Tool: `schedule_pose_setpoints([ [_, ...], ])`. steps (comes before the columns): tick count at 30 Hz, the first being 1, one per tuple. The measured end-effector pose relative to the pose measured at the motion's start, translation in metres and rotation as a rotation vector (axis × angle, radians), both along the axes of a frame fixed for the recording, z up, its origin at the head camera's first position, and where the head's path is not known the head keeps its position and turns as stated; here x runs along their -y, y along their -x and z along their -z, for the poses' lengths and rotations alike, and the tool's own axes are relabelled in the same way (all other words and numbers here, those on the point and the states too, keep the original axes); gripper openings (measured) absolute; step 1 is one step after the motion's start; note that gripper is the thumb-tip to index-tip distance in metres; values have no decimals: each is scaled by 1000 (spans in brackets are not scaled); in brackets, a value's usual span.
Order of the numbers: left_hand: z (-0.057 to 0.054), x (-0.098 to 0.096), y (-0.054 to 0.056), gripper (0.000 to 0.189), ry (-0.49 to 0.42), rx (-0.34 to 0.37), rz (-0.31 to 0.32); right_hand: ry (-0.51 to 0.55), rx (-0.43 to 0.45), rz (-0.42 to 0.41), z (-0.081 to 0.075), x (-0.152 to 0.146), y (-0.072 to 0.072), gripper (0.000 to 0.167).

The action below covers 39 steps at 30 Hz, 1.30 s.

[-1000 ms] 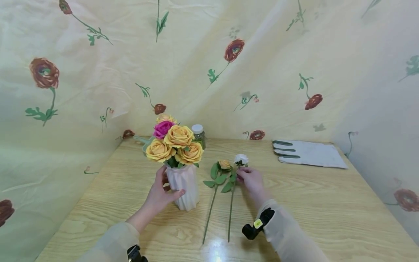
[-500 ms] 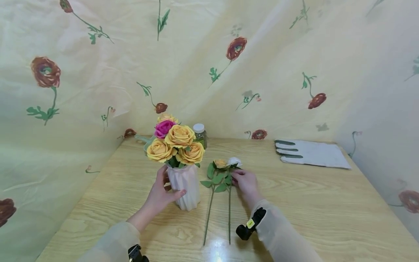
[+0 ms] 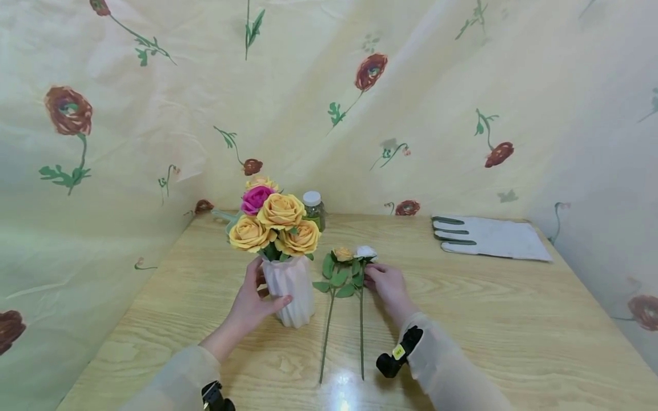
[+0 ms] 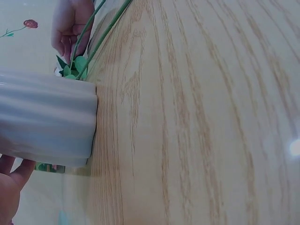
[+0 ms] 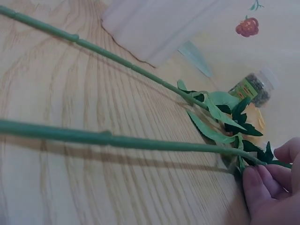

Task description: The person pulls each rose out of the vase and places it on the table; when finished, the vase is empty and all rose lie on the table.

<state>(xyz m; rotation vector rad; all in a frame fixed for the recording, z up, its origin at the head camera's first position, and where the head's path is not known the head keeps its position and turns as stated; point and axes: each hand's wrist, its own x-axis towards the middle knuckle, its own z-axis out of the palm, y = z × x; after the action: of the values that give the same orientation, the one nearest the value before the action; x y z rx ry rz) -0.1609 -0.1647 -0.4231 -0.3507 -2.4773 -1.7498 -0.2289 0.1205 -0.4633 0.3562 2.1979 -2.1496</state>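
My left hand (image 3: 252, 305) grips the ribbed white vase (image 3: 293, 294) from its left side, thumb across the front. Several yellow roses (image 3: 281, 211) and one magenta rose (image 3: 255, 200) stand upright in it. On the table to the right of the vase, a white rose (image 3: 366, 252) lies alongside a yellow rose (image 3: 342, 254), stems toward me and leaves overlapping. My right hand (image 3: 388, 285) pinches the white rose's stem just below its head, as the right wrist view shows with the green stem (image 5: 178, 146) running out from the fingertips.
Behind the vase stands a jar with a white lid (image 3: 312, 198), and a pale green object (image 3: 226, 217) is partly hidden by the flowers. A white and dark-green glove (image 3: 493, 237) lies at the back right of the wooden table (image 3: 488, 319). Flower-patterned cloth hangs behind.
My right hand has shifted a little left with the white rose, bringing its head closer to the yellow rose on the table. The left hand keeps its hold on the vase.
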Motion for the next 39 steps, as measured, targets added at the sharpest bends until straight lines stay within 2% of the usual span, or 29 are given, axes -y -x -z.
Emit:
schedule_pose_setpoints([
  [6, -1, 0, 1, 92, 2, 14, -5, -191, -8, -62, -8, -10, -2, 33],
  [9, -1, 0, 0, 92, -1, 19, -2, -239, -21, -79, -16, -14, -4, 35],
  [15, -2, 0, 1, 92, 11, 7, -8, -138, -71, -140, -39, -13, -6, 40],
  [19, -1, 1, 1, 91, 5, 13, -7, -114, -107, -183, -54, -6, -6, 41],
  [27, 0, 0, 2, 92, 5, 29, -8, -73, -181, -200, -79, 23, -10, 30],
  [34, 1, 1, -4, 94, -30, 48, -27, -21, -261, -265, -95, 49, -19, 25],
  [39, 1, -1, -2, 94, -23, 16, -6, -8, -335, -302, -109, 56, -28, 24],
])
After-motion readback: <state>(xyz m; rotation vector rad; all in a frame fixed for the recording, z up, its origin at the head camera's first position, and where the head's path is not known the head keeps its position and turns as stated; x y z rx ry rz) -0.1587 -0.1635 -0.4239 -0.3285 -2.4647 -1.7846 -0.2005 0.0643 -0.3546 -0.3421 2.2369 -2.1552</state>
